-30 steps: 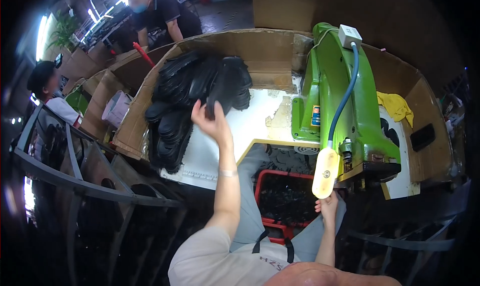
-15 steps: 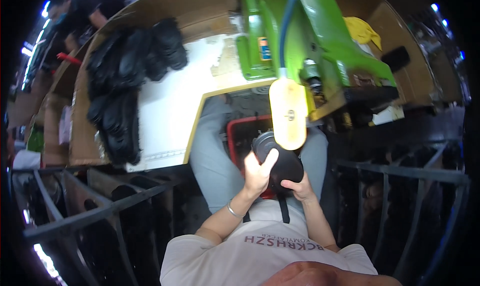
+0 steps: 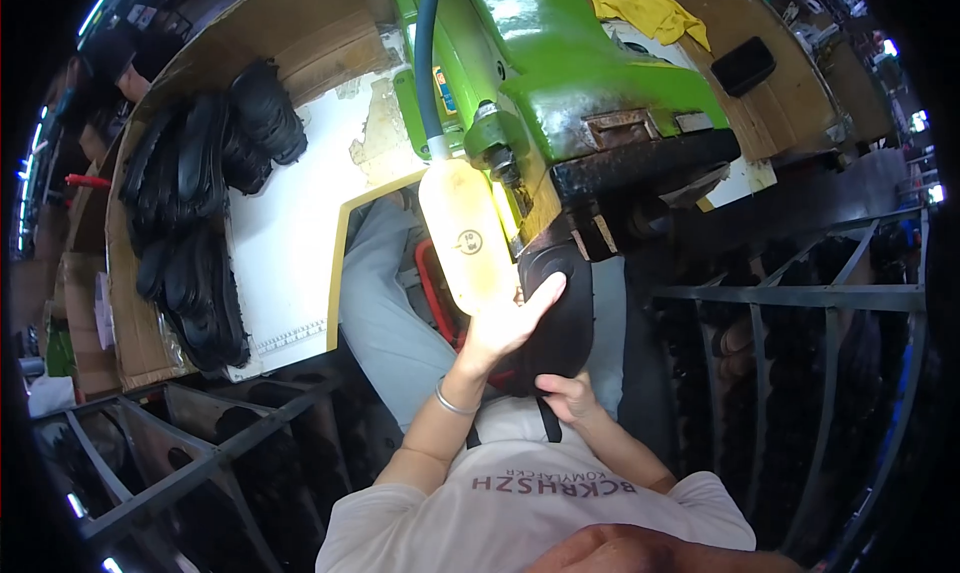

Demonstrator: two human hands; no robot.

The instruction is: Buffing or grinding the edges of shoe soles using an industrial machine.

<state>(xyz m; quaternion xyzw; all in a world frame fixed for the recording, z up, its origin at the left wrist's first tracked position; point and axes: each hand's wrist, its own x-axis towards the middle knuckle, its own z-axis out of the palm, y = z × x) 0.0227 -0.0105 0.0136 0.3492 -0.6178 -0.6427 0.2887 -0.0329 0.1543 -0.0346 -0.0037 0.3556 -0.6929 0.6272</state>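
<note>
A black shoe [image 3: 563, 328] is held over my lap, its dark sole turned up. My left hand [image 3: 505, 323] grips its far part from the left side, the thumb lying across the sole. At the near end my right hand [image 3: 570, 397] closes on the shoe, thumb on top; the other fingers of both hands are mostly hidden beneath. The shoe's far end meets the lower metal parts of a green machine [image 3: 600, 93]; I cannot tell whether they touch. Just left of it, a glowing oblong lamp [image 3: 465, 238] hangs on a blue-grey tube close above my left hand.
Several black shoes [image 3: 185, 223] are piled on the left of the white tabletop [image 3: 290, 243], inside cardboard walls. A yellow cloth [image 3: 655, 18] and a black block [image 3: 744, 67] lie at the right. Metal racks [image 3: 800, 295] with dark shoes flank me. A red container [image 3: 432, 283] sits below.
Both hands have brought the shoe up to the machine's working end, its sole now facing up more squarely. The view has shifted, so the machine and lamp appear farther left.
</note>
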